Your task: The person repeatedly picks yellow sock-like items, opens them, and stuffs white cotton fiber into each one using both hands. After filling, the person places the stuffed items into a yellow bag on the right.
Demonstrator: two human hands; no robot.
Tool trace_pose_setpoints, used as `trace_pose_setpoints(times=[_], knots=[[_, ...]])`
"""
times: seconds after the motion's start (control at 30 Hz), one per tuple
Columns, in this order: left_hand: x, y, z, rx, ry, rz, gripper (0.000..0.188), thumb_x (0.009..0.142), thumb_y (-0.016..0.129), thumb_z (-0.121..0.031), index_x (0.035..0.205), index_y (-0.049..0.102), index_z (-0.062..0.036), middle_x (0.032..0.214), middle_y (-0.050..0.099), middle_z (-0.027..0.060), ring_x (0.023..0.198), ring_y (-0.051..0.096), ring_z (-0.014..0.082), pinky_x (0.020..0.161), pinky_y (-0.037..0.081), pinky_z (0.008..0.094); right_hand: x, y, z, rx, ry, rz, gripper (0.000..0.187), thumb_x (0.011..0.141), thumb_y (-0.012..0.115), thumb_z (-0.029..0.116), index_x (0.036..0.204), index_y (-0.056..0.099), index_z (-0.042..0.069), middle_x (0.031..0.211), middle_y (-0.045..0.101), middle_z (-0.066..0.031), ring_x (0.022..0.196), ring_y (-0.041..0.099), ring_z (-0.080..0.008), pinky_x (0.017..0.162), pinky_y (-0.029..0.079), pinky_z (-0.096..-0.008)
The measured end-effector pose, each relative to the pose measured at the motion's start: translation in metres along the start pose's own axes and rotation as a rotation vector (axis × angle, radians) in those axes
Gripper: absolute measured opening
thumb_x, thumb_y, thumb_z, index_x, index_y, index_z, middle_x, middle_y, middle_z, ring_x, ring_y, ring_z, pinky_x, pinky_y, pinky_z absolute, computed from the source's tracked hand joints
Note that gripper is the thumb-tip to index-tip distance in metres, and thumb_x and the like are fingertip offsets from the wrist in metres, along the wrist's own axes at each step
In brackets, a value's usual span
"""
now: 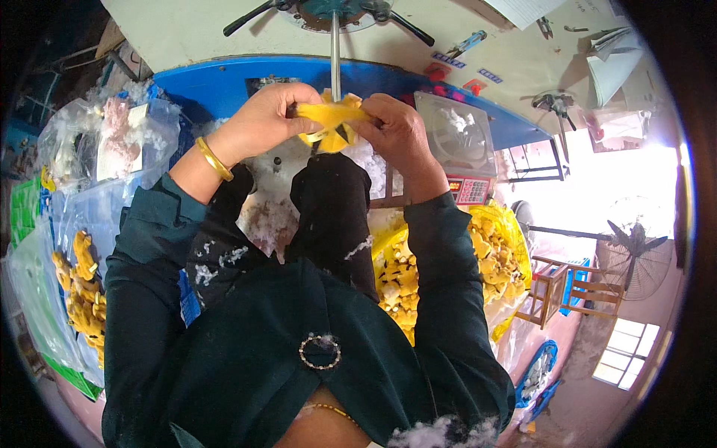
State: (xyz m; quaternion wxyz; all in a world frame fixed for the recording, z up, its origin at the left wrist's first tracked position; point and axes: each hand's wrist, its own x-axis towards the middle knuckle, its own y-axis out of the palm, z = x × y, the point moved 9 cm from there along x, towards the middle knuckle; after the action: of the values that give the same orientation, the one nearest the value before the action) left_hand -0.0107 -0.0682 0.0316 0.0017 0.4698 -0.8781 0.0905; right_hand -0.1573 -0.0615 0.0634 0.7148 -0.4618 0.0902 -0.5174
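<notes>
Both hands are raised in front of the body at the top centre of the view. The left hand [263, 119] and the right hand [396, 131] together clamp a yellow fabric toy skin [328, 119], fingers pinched shut on it from either side. The skin is limp and crumpled, with a small dark patch on its lower edge. It sits right at a thin upright metal tube [335, 52] that rises to a machine with dark spokes at the top edge; whether the skin is fitted over the tube end cannot be told. A gold bangle [214, 158] circles the left wrist.

Behind the hands runs a blue-edged desk [224, 78]. Loose white stuffing [269, 216] lies below the hands, and flecks of it cling to the dark green sleeves and black trousers.

To the right, just beside the right forearm, stands a scale [457, 145] with a clear tray holding a tuft of white stuffing. Below it, a clear bag of yellow toys [493, 261] sits open. On the left, more yellow toys [78, 291] lie in clear plastic bags. A standing fan [635, 250] is well apart at the far right.
</notes>
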Motion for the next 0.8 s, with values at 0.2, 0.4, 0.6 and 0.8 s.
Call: trace_pose_setpoints(times=[0.2, 0.4, 0.6, 0.8], knots=[[-0.013, 0.015, 0.019, -0.439, -0.238, 0.075, 0.022, 0.074, 0.071, 0.001, 0.095, 0.067, -0.0008, 0.09, 0.067, 0.004, 0.084, 0.063, 0.0115, 0.078, 0.05, 0.0231, -0.003, 0.016, -0.002, 0.244, -0.004, 0.211, 0.018, 0.071, 0.072, 0.018, 0.078, 0.063, 0.004, 0.075, 0.055, -0.009, 0.069, 0.058, -0.0276, 0.058, 0.045, -0.0349], [-0.023, 0.028, 0.022, -0.214, -0.277, 0.21, 0.017, 0.076, 0.072, -0.003, 0.091, 0.065, -0.0014, 0.087, 0.063, 0.0005, 0.079, 0.059, 0.0118, 0.075, 0.046, 0.0237, -0.009, 0.016, 0.004, 0.112, -0.089, 0.127, 0.015, 0.072, 0.07, 0.019, 0.076, 0.063, 0.007, 0.075, 0.055, -0.0075, 0.07, 0.059, -0.0274, 0.058, 0.046, -0.0346], [-0.001, -0.002, -0.04, 0.552, 0.364, -0.219, 0.017, 0.079, 0.065, -0.004, 0.092, 0.055, 0.0006, 0.101, 0.057, 0.0131, 0.094, 0.055, 0.0286, 0.082, 0.044, 0.0355, 0.003, -0.016, -0.003, -0.077, -0.015, -0.111, 0.019, 0.072, 0.069, 0.023, 0.069, 0.059, 0.008, 0.071, 0.052, -0.0068, 0.063, 0.057, -0.0281, 0.054, 0.045, -0.0373], [0.004, 0.007, -0.053, 0.9, 0.343, -0.412, 0.022, 0.071, 0.06, 0.007, 0.091, 0.053, 0.0019, 0.097, 0.055, 0.0169, 0.094, 0.054, 0.0374, 0.08, 0.046, 0.0398, 0.002, -0.022, -0.001, -0.296, -0.035, -0.188, 0.019, 0.072, 0.068, 0.023, 0.066, 0.057, 0.01, 0.071, 0.051, -0.0062, 0.061, 0.058, -0.0272, 0.052, 0.045, -0.038]])
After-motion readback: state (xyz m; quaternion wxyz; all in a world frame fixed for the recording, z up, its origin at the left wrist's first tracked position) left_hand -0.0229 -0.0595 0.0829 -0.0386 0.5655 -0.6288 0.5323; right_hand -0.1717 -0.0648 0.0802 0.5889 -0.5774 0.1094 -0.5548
